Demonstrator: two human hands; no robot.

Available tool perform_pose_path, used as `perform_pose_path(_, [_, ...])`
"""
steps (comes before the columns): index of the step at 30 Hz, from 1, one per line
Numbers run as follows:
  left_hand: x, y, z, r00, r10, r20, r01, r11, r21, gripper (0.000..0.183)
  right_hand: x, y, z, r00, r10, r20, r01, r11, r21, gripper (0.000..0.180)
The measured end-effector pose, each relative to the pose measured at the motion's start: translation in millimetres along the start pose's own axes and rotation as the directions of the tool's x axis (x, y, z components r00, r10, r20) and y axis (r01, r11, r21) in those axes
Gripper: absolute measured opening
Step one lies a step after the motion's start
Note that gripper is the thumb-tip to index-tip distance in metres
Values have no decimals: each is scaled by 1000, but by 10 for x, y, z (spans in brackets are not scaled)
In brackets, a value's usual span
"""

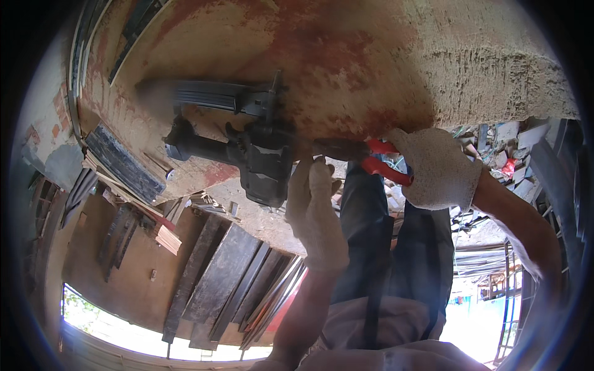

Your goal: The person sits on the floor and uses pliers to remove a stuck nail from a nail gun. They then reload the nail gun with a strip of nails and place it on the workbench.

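Note:
A black nail gun (pixel 269 162) lies on its side on a worn, red-stained work surface (pixel 334 88), its long magazine (pixel 209 95) pointing left. My right hand (pixel 434 169), in a white knit glove, grips pliers (pixel 343 149) by their red handles. The dark jaws reach left towards the end of the nail gun's body. Just below the jaws is my gloved left hand (pixel 318 213), fingertips raised close to them and beside the gun. Whether those fingers pinch something small cannot be made out.
A dark board (pixel 125 162) and thin strips rest along the left side of the surface. Below it, several long dark planks (pixel 222 273) lean side by side. Wood offcuts and scraps (pixel 506 153) litter the ground at right. My legs (pixel 394 250) stand close to the surface edge.

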State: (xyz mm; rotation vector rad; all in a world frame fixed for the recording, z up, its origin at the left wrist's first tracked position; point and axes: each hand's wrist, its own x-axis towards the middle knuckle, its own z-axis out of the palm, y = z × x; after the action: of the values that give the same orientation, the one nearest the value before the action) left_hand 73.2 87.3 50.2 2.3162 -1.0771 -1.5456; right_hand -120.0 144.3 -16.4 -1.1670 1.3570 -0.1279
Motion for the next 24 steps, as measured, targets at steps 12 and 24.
perform_pose_path(12, [429,-178,200,998,3,65,34,830,-556,46,-51,-124,-1,984,-20,-175,-26,965,-260,64])
perform_pose_path(24, [504,-244,147,990,26,136,66,772,-632,32,-371,-211,30,925,-100,-366,10,971,-240,71])
